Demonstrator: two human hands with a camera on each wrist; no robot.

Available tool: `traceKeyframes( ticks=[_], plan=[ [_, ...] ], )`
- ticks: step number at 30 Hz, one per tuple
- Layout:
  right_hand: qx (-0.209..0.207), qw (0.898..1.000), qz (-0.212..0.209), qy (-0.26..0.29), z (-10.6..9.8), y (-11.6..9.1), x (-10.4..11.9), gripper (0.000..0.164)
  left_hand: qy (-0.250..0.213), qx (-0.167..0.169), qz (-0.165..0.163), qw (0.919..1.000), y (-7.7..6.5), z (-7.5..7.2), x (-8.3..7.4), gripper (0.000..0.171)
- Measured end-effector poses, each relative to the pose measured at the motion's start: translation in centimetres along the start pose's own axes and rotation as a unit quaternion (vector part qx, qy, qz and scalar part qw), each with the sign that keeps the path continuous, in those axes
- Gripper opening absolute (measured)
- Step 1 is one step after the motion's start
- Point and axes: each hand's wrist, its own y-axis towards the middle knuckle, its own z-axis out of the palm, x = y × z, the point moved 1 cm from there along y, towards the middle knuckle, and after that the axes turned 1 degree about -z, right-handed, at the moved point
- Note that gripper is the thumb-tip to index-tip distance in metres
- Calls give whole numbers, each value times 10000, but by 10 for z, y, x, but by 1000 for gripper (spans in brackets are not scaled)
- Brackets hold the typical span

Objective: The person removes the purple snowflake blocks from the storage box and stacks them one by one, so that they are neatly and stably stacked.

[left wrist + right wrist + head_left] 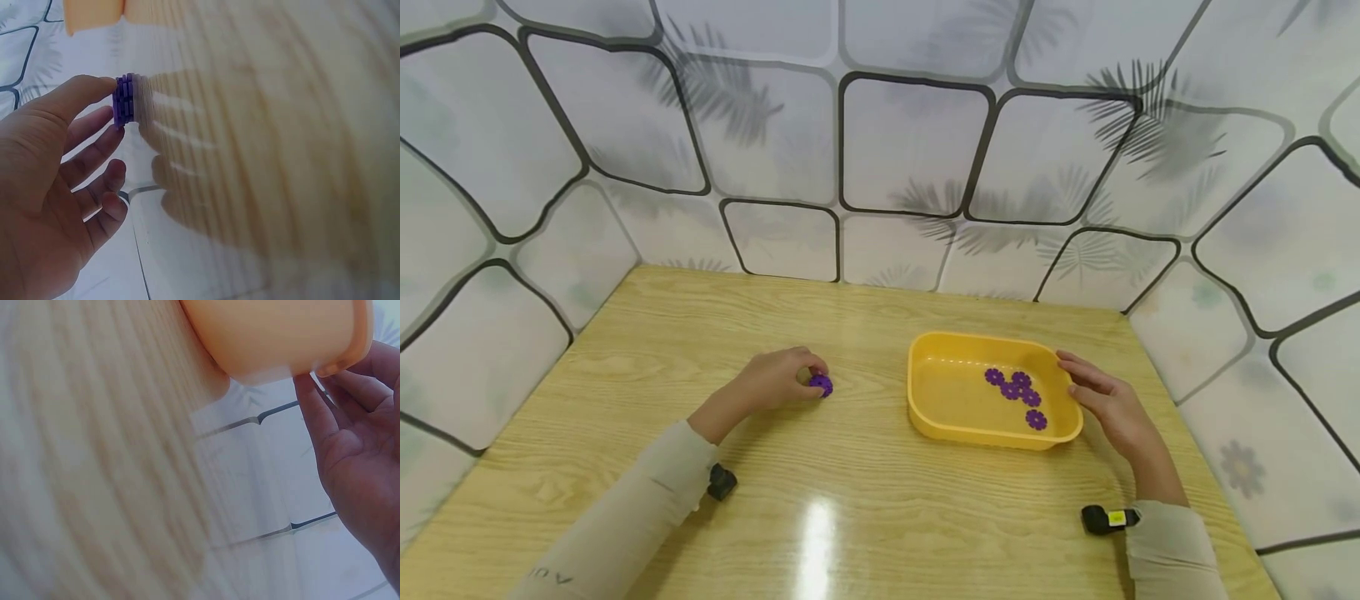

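In the head view my left hand (775, 382) is low over the table, left of the yellow tray. Its thumb and fingers pinch a small stack of purple flower-shaped discs (124, 100). The stack's edge shows side-on in the left wrist view, close to the wood, with the other fingers of the left hand (56, 162) loosely bent. The yellow tray (977, 435) has rounded corners. My right hand (1108, 408) holds its right end, thumb and fingertips at the rim. Several purple flower-shaped discs (1021, 380) lie inside, toward the right half.
The wood-grain table (865, 508) runs back to a patterned cloth wall (917, 150), with similar cloth on both sides. A black wrist camera (722, 482) sits at the left sleeve and another wrist camera (1096, 520) at the right sleeve.
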Motion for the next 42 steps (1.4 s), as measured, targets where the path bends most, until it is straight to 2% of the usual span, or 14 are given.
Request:
traceKeyframes(
  ticks=[5, 9, 13, 16, 18, 21, 24, 26, 30, 35, 42],
  plan=[
    [11, 10000, 8, -33, 1, 1, 1, 52, -217, -40, -30, 9998, 0, -3, -3, 40],
    [12, 10000, -18, -73, 1, 0, 2, 52, -670, -45, 73, 9977, 11, -11, -18, 42],
    [16, 9999, 24, -121, 0, -1, 2, 53, -1112, -44, 475, 9927, 31, -17, -50, 44],
    [11, 9999, 69, -99, -1, -1, 2, 53, -1262, 0, 919, 9877, 50, -18, -83, 42],
    [7, 9999, 88, -81, -2, -2, 2, 53, -1203, 68, 1256, 9847, 63, -16, -106, 40],
    [14, 10000, 77, -7, -1, -2, 2, 53, -1133, 208, 1652, 9795, 82, -8, -138, 38],
    [20, 10000, 46, 21, -1, -1, 2, 53, -1203, 391, 1914, 9733, 97, 3, -165, 38],
    [21, 10000, 37, 15, 0, -1, 3, 53, -1298, 554, 1975, 9701, 106, 13, -180, 39],
    [4, 9999, 69, -134, 0, -1, 3, 54, -1326, 829, 1883, 9696, 125, 33, -204, 41],
    [-22, 9992, 67, -390, -1, 1, 3, 53, -1273, 910, 1903, 9692, 144, 54, -221, 37],
    [2, 10000, 31, -82, -2, 0, 3, 53, -1071, 1102, 1790, 9718, 161, 76, -232, 31]
  ],
)
